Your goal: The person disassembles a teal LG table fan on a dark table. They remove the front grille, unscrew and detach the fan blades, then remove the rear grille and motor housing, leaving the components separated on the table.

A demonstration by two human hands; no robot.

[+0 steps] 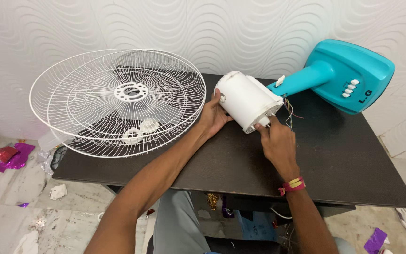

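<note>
Motor housing (248,100), a white drum lying on its side on the dark table (344,160) with its long axis running from upper left to lower right, is gripped between both hands: left hand (214,116) fingers wrapped on its rear, right hand (277,141) fingers closed on its open front rim.

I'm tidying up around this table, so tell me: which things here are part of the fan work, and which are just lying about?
In use:
- white motor housing, held by left hand and right hand
- teal fan base, joined to it
- loose wires
- white wire grille
- two white plastic rings under it

Lying about:
- purple and red foil scraps on the floor
- crumpled white paper
</note>
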